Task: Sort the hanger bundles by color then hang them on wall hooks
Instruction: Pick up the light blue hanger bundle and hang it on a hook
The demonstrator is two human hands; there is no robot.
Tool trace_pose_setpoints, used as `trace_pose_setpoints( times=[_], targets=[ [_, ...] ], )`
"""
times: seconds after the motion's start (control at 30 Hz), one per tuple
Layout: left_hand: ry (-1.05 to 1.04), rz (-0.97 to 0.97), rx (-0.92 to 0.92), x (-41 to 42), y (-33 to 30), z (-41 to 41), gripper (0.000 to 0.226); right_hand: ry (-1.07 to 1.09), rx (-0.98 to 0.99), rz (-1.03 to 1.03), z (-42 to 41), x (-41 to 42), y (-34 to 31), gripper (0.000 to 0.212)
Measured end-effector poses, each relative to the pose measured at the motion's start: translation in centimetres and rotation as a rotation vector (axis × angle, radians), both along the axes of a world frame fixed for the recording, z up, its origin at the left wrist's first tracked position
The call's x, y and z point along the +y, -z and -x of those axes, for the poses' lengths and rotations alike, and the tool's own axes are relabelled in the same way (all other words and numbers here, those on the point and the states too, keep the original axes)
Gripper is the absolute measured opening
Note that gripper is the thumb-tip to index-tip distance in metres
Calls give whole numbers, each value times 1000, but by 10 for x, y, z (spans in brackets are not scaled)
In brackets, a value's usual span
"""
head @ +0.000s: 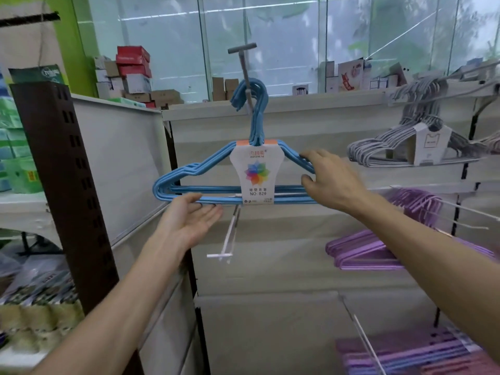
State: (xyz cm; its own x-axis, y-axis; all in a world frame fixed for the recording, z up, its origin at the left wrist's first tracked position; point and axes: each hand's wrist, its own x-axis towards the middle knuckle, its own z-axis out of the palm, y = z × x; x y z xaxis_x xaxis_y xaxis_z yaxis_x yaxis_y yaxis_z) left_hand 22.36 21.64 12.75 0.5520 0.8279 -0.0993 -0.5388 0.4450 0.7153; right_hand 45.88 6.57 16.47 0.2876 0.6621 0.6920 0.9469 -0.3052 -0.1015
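**Blue hangers on the top hook**

While the blue hanger bundle hangs by its hooks from the grey wall hook at the top of the white panel, we have both hands at it. Its white paper label, with a coloured flower printed on it, faces us.

Our left hand is palm up, fingers straight and relaxed, with the fingertips just under the bundle's bottom bar. Our right hand reaches to the bundle's right shoulder, fingers and thumb loosely spread around the sloping wires; we cannot tell whether they actually pinch them.

Just below the bundle an empty white hook sticks out from the panel toward us.

To the right, a grey hanger bundle hangs on the upper rail, and a purple hanger bundle hangs below it. More purple and pink hangers lie at the lower right.

On the left stands a brown perforated post. Cardboard boxes are stacked behind the panel against the window.
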Motion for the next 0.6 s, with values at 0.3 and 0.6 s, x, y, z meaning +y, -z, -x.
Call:
trace_pose_setpoints(
  times=[0.3,0.6],
  targets=[
    [-135,-109,6,-88,-24,18,18,-123,20,-43,9,-77,10,37],
    [-68,-499,67,-219,-8,-43,13,-140,15,-126,-31,-208,1,30]
  ],
)
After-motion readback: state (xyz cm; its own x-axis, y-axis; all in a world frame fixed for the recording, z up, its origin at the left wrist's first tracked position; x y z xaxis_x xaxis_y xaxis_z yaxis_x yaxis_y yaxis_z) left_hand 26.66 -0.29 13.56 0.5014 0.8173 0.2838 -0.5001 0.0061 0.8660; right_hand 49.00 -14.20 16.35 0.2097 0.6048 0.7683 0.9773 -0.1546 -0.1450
